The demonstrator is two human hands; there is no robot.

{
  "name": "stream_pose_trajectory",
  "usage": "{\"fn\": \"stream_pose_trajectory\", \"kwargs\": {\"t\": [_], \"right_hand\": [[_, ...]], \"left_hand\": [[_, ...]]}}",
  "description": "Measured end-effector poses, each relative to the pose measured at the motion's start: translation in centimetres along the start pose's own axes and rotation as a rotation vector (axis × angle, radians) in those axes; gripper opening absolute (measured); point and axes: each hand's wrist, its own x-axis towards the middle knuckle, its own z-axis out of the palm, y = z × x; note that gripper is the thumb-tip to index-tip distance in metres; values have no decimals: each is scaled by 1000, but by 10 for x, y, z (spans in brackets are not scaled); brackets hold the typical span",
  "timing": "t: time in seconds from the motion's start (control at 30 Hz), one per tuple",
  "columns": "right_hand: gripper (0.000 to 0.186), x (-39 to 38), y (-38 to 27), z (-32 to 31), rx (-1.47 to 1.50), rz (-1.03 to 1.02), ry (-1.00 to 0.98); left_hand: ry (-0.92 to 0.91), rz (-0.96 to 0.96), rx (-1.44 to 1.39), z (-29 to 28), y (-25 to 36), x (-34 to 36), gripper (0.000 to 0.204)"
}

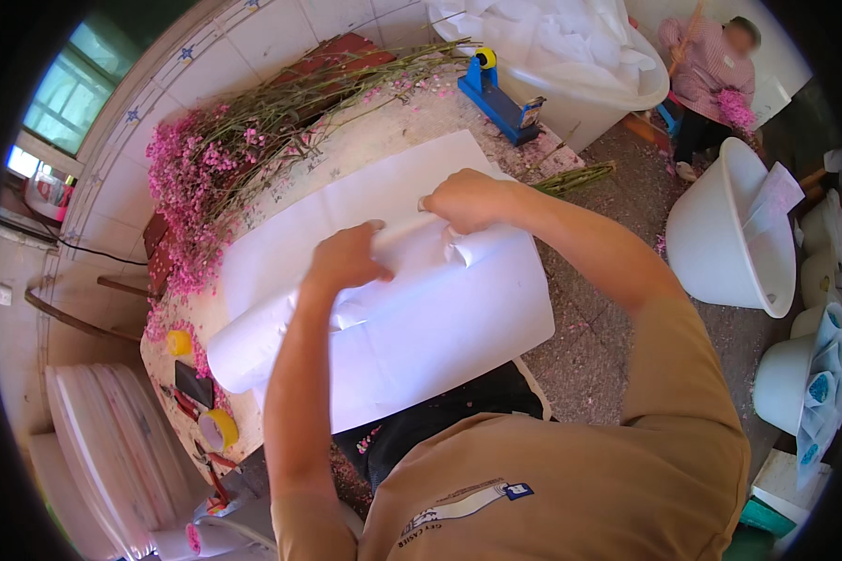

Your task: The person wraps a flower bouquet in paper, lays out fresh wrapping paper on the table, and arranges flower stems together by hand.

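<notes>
A large white sheet of wrapping paper (421, 337) lies across the worktable, partly rolled over into a long tube. Green stems (575, 178) poke out of the tube's right end; whatever else is inside is hidden by the paper. My left hand (341, 260) grips the rolled paper near its middle, thumb and fingers curled over the fold. Farther right, my right hand (468, 201) is closed on the same roll, fingers bent at its far edge. The paper is creased between and beside both hands, and its near part hangs over the table's front edge.
Pink flowers (196, 178) with long stems are heaped at the back left. A blue tape dispenser (500, 103) stands at the back. Yellow tape rolls (218, 429) and pliers (185, 402) lie at left. White tubs (720, 234) stand right; a person (711, 70) holds pink flowers beyond.
</notes>
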Motion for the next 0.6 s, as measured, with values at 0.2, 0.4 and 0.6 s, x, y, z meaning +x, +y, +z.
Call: {"fn": "stream_pose_trajectory", "kwargs": {"t": [0.2,0.4,0.6], "right_hand": [[38,-59,31,13,-10,103,50],[39,-84,27,101,-132,58,638],[60,-108,10,123,-170,72,695]], "left_hand": [[120,-87,163,29,41,-11,57],[567,56,472,87,50,-20,62],[493,170,422,118,121,-9,103]]}}
